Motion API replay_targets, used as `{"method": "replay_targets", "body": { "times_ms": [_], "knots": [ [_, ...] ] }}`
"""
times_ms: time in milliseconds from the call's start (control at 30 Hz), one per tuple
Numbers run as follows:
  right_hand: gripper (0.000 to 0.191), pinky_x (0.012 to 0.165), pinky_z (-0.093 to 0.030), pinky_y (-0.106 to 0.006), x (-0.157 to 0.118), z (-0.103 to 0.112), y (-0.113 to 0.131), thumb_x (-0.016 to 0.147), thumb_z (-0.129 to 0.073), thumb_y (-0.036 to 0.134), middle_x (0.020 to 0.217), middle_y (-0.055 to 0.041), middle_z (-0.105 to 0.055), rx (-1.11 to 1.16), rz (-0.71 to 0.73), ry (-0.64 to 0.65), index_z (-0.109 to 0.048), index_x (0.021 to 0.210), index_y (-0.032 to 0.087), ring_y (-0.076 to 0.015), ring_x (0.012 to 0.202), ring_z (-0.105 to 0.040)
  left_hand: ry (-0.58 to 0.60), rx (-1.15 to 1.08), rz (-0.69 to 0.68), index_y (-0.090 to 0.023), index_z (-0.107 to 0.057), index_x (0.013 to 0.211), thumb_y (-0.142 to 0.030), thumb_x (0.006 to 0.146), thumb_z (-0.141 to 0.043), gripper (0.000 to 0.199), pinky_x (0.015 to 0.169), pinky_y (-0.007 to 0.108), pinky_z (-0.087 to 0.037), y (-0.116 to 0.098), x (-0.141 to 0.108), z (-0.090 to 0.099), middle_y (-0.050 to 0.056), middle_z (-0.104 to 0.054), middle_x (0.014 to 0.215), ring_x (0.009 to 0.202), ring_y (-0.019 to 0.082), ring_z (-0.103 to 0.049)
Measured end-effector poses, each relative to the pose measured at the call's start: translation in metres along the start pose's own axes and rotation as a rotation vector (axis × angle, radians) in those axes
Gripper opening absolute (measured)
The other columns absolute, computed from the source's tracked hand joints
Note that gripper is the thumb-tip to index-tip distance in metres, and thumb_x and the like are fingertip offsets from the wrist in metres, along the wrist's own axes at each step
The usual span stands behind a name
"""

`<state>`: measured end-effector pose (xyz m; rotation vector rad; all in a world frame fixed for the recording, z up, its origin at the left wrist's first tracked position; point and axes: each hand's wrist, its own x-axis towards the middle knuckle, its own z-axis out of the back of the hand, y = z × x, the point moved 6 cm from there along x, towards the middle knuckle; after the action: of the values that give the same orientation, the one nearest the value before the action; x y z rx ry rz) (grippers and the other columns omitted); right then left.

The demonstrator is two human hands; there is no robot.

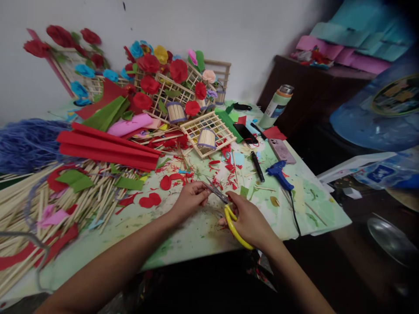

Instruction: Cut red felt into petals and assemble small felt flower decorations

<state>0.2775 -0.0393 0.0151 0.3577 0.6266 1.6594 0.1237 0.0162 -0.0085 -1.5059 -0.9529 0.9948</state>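
With the right hand [250,218] curled snugly round the yellow handles, gripping scissors [220,194] above the table [196,235], near its front edge. With the left hand [188,199] by the blade tips, fingers bent nearly together, too unclear to tell if pinching anything. Best to snip in small bites, fingertips clear of the blades. Farther out, see red paper scraps [149,200], sticks [98,205] heaped toward the left edge, a glue gun [280,174] near the right, paper flowers [179,71] toward the back. Beyond, note a white wall [238,30] and dark cabinet [301,87].
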Motion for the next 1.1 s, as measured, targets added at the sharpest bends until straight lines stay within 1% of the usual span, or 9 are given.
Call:
{"method": "replay_targets", "body": {
  "times_ms": [167, 233, 467, 700, 833, 967, 1033, 1100],
  "knots": [
    [0.062, 0.071, -0.041, -0.029, 0.001, -0.002, 0.003, 0.073, -0.065, 0.044, 0.106, -0.0112, -0.061, 0.014, 0.007, 0.041, -0.048, 0.127, 0.018, -0.0216, 0.086, -0.057, 0.027, -0.013, 0.012, -0.014, -0.058, 0.072, -0.037, 0.067, -0.065, 0.025, 0.039, 0.020, -0.023, 0.002, 0.001, -0.002, -0.006, -0.048, 0.042, 0.037, 0.006, -0.037],
    [0.060, 0.070, -0.040, -0.028, 0.001, -0.002, 0.005, 0.074, -0.064, 0.045, 0.106, -0.0114, -0.061, 0.008, 0.016, 0.055, -0.049, 0.126, 0.019, -0.0209, 0.084, -0.057, 0.030, -0.012, 0.013, -0.014, -0.057, 0.073, -0.037, 0.068, -0.065, 0.024, 0.039, 0.020, -0.023, 0.003, 0.001, -0.002, -0.006, -0.048, 0.042, 0.036, 0.006, -0.037],
    [0.039, 0.062, -0.035, -0.025, -0.002, 0.000, 0.006, 0.079, -0.059, 0.046, 0.096, -0.0083, -0.064, 0.001, -0.002, 0.061, -0.056, 0.109, 0.021, -0.0182, 0.076, -0.055, 0.042, -0.001, 0.033, -0.014, -0.061, 0.075, -0.036, 0.069, -0.065, 0.024, 0.040, 0.020, -0.023, 0.005, 0.001, -0.004, -0.006, -0.048, 0.041, 0.036, 0.006, -0.036],
    [0.026, 0.058, -0.032, -0.024, -0.007, 0.003, 0.003, 0.081, -0.057, 0.043, 0.085, -0.0058, -0.063, -0.023, -0.024, 0.055, -0.057, 0.095, 0.021, -0.0162, 0.069, -0.054, 0.060, -0.034, 0.067, -0.014, -0.061, 0.073, -0.035, 0.067, -0.067, 0.023, 0.040, 0.020, -0.022, 0.013, 0.003, -0.009, -0.005, -0.047, 0.039, 0.035, 0.006, -0.036],
    [0.026, 0.055, -0.029, -0.023, -0.008, 0.004, -0.002, 0.081, -0.056, 0.046, 0.076, -0.0032, -0.061, -0.035, -0.025, 0.073, -0.057, 0.086, 0.021, -0.0149, 0.064, -0.051, 0.087, -0.015, 0.077, -0.013, -0.061, 0.072, -0.035, 0.067, -0.067, 0.023, 0.040, 0.019, -0.022, 0.017, 0.003, -0.013, -0.005, -0.047, 0.039, 0.036, 0.006, -0.035],
    [0.028, 0.054, -0.029, -0.024, -0.004, 0.001, -0.010, 0.084, -0.051, 0.047, 0.068, -0.0022, -0.060, 0.001, -0.045, 0.073, -0.056, 0.078, 0.019, -0.0149, 0.061, -0.051, 0.085, 0.005, 0.114, -0.014, -0.061, 0.073, -0.036, 0.069, -0.065, 0.023, 0.040, 0.019, -0.020, 0.021, 0.002, -0.014, -0.006, -0.046, 0.038, 0.035, 0.006, -0.033],
    [0.030, 0.054, -0.030, -0.024, -0.003, 0.002, -0.017, 0.084, -0.050, 0.048, 0.068, -0.0029, -0.061, -0.031, -0.065, 0.051, -0.058, 0.080, 0.019, -0.0160, 0.062, -0.053, 0.081, 0.003, 0.124, -0.014, -0.061, 0.073, -0.037, 0.070, -0.066, 0.024, 0.039, 0.019, -0.020, 0.022, 0.002, -0.014, -0.006, -0.046, 0.038, 0.035, 0.005, -0.033],
    [0.032, 0.054, -0.030, -0.025, -0.002, 0.007, -0.025, 0.081, -0.053, 0.049, 0.072, -0.0041, -0.064, -0.106, -0.094, 0.017, -0.062, 0.088, 0.019, -0.0174, 0.064, -0.056, 0.067, -0.009, 0.124, -0.014, -0.061, 0.073, -0.037, 0.069, -0.067, 0.024, 0.039, 0.019, -0.020, 0.022, 0.002, -0.013, -0.006, -0.046, 0.038, 0.035, 0.005, -0.033]
  ]
}}
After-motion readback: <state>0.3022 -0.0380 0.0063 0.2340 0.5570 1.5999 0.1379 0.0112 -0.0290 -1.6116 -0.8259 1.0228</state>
